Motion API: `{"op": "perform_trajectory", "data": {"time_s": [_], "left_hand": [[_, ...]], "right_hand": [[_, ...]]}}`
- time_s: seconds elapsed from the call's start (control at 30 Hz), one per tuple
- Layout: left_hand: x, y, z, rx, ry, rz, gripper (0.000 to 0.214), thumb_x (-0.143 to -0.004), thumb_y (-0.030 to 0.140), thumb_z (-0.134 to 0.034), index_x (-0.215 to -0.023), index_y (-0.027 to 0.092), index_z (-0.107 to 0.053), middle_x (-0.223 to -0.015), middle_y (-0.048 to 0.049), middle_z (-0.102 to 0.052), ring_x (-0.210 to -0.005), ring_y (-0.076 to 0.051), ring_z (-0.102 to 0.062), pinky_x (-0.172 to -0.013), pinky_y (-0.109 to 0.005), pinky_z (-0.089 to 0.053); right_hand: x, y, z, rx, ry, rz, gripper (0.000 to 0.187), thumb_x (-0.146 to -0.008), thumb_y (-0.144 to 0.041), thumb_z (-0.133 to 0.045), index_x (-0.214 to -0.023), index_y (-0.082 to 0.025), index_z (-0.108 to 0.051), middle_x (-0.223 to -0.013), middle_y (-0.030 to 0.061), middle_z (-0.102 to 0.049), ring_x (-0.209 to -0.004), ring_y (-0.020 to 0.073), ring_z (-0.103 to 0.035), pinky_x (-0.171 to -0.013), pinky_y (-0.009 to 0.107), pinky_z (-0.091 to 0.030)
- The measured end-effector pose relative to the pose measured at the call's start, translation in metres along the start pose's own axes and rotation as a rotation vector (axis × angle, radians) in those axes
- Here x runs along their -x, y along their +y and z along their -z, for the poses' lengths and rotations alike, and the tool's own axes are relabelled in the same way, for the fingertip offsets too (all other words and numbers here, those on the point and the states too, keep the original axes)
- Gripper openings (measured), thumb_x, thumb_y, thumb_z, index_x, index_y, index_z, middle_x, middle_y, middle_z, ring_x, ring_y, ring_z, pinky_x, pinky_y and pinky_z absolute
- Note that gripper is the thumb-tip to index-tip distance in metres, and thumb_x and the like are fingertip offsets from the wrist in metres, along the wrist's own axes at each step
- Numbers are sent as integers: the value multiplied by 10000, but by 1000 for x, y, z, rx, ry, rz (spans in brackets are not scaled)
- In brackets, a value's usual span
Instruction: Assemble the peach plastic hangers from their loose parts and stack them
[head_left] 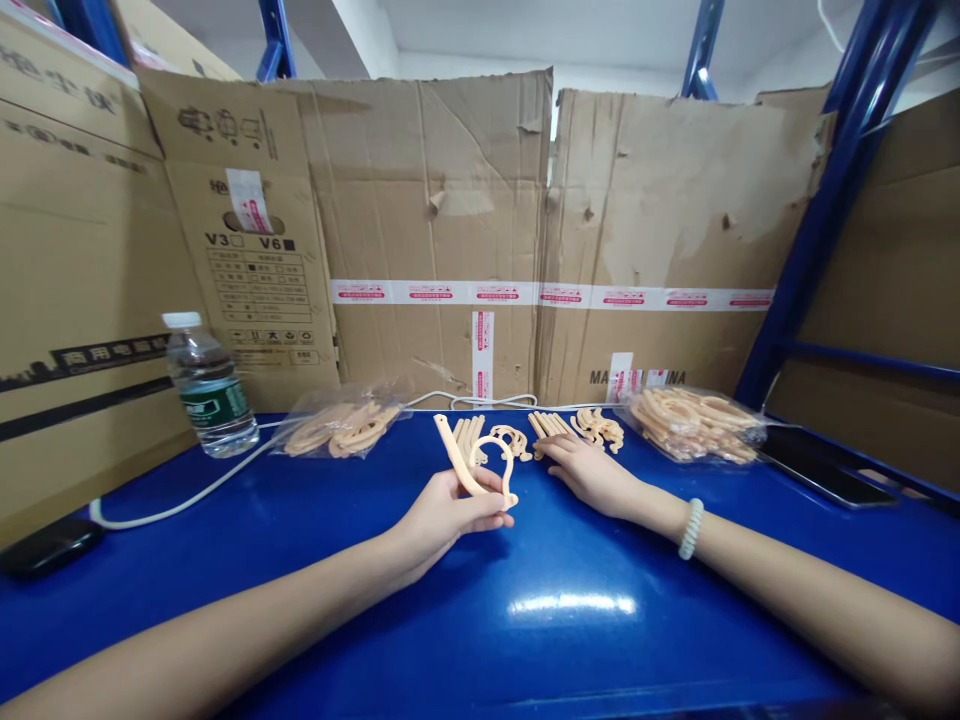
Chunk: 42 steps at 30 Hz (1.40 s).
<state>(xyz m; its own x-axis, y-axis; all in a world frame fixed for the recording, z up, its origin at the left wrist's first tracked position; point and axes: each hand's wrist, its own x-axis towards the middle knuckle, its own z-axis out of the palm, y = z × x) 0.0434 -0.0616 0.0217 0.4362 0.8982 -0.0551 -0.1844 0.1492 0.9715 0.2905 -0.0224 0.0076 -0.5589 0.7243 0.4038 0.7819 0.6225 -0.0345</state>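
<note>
My left hand point(461, 510) is closed on two beige pieces, raised above the blue table. One is a straight, slightly bent bar point(455, 452) with a hole near its top end; the other is a curved hook-shaped piece point(510, 462). Their lower ends meet at my fingertips; whether they are joined I cannot tell. Farther right, my right hand point(592, 472) reaches over a row of beige straight bars point(546, 422), fingers stretched out and touching the near ends. Behind my left hand lie more straight bars point(470, 432) and curved pieces point(514, 438).
A pile of curved pieces point(600, 428) lies beyond my right hand. Clear bags of beige parts stand left point(349, 428) and right point(694, 422). A water bottle point(210, 390), a white cable point(187, 508), a black device point(52, 545) and a phone point(829, 468) surround them. Cardboard point(435, 230) walls the back.
</note>
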Motion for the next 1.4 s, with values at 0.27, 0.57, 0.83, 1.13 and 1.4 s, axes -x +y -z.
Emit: {"op": "perform_trajectory", "data": {"time_s": [0.27, 0.57, 0.83, 1.13, 1.4], "left_hand": [[-1, 1, 2, 21, 9, -5, 337, -553, 238, -880, -781, 102, -673, -772, -50, -708, -690, -182, -712, -735, -275, -548], [-2, 0, 6, 30, -19, -7, 321, -570, 237, -875, -795, 108, -684, -781, -59, -712, -719, -191, -707, -819, -327, -537], [-2, -1, 3, 36, -22, -23, 331, -520, 215, -889, -757, 109, -683, -729, -40, -706, -673, -159, -686, -738, -276, -519], [-5, -2, 3, -59, -40, -71, 285, -514, 171, -861, -724, 116, -676, -691, -24, -691, -636, -127, -628, -680, -257, -471], [-4, -2, 4, -78, -41, -64, 280, -514, 183, -865, -714, 125, -677, -686, -25, -707, -664, -134, -633, -706, -258, -466]], "right_hand": [[-3, -1, 2, -128, 100, 71, 178, -906, -135, -501, -883, -174, -673, -933, 97, -637, -918, 233, -564, -832, 395, -470], [1, -23, 18, -649, 433, -259, 211, -931, -383, -495, -989, -211, -601, -721, 13, -575, -647, 165, -536, -609, 301, -438], [7, -52, 24, -1403, 371, -463, 364, -818, -491, -641, -1022, -195, -585, -925, 56, -685, -765, 167, -653, -691, 298, -474], [11, -59, 14, -1736, 314, -598, 398, -636, -263, -824, -907, -219, -535, -832, 2, -692, -699, 125, -629, -730, 299, -485], [10, -66, 12, -1806, 172, -589, 341, -682, -253, -800, -890, -196, -537, -889, 39, -710, -952, 191, -666, -857, 328, -472]]}}
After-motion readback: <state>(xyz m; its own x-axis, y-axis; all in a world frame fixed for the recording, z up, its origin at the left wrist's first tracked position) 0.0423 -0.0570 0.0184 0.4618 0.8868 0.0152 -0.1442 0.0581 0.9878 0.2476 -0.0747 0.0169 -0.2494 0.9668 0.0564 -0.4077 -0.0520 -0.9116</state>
